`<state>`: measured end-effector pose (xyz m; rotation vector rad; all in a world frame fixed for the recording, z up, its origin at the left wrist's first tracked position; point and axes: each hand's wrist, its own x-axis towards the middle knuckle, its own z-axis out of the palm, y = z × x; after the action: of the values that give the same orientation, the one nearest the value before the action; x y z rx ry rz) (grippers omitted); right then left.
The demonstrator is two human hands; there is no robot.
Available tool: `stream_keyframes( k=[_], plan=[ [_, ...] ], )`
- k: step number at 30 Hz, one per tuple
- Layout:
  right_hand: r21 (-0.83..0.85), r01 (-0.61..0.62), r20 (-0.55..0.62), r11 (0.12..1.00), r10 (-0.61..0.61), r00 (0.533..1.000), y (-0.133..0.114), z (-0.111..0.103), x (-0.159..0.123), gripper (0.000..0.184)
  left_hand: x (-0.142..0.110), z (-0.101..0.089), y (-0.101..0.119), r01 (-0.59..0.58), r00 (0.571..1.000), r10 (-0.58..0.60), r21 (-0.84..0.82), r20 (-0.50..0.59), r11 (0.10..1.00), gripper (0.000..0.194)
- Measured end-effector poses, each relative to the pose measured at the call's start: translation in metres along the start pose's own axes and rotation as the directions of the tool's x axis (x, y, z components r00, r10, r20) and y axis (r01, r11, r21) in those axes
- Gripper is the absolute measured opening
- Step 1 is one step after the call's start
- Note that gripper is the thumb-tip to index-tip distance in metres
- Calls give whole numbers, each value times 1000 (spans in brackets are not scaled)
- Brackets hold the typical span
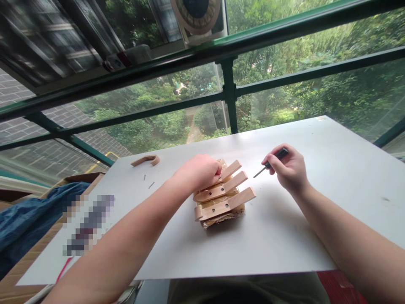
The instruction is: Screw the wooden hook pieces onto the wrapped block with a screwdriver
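Note:
Three pale wooden hooks (222, 190) lie side by side across a brown block wrapped in clear tape (218, 220). Dark screw heads show in the two nearer hooks. My left hand (205, 171) is closed at the farthest hook, its fingertips bunched beside a screw spot there. What sits between those fingers is hidden. In my right hand (289, 169) is a screwdriver (278, 157) with a black handle, gripped by the handle. Its shaft points down and left, apart from the hooks.
On the white table (177, 253), another wooden hook (147, 159) lies at the far left with two small screws (151, 185) near it. A cardboard box (31, 249) with blue cloth (19, 223) stands left. Green window railing (230, 93) runs behind the table.

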<state>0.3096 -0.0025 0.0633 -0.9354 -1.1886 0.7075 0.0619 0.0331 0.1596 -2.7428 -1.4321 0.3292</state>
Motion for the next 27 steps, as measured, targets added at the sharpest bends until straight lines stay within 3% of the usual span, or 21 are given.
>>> stream_keyframes(
  k=[6, 10, 27],
  plan=[
    [-10, -16, 8, 1000, 16, 1000, 3, 0, -1, 13, 1, 2, 4, 13, 999, -15, 80, 29, 997, 26],
    [-17, -27, 7, 999, 27, 1000, 5, 0, -1, 13, 1, 5, 4, -41, 999, 39, 94, 27, 995, 27],
    [-39, -51, 30, 998, 52, 998, 7, 0, -2, 14, 1, 7, 1, -44, 999, 43, 70, 7, 997, 30]
  ],
)
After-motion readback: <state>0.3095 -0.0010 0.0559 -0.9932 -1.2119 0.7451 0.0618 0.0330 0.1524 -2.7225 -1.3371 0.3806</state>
